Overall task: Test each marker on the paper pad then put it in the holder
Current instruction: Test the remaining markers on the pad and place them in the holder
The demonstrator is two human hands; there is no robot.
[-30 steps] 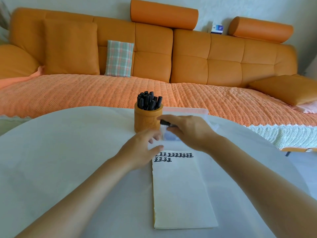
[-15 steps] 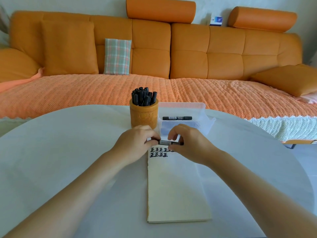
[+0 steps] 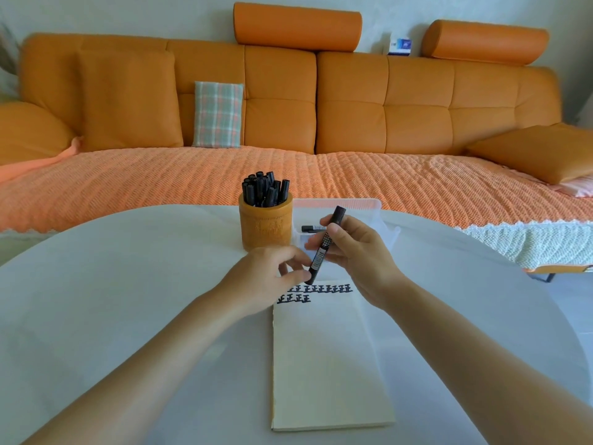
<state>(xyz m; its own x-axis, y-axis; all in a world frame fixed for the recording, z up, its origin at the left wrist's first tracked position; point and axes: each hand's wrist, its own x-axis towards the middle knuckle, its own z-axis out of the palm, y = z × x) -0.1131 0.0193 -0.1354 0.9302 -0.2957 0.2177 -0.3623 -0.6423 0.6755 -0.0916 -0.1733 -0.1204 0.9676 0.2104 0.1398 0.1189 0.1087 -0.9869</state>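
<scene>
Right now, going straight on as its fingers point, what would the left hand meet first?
The lower end of the marker, held in the right hand; the left hand seems nearly touching it.

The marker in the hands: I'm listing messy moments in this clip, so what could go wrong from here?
1. The left hand pinches the lower end of the marker held by the right hand; uncapped there, its tip might ink the fingers.
2. The holder is already crowded with markers, so one more may fit tightly or nudge it.
</scene>
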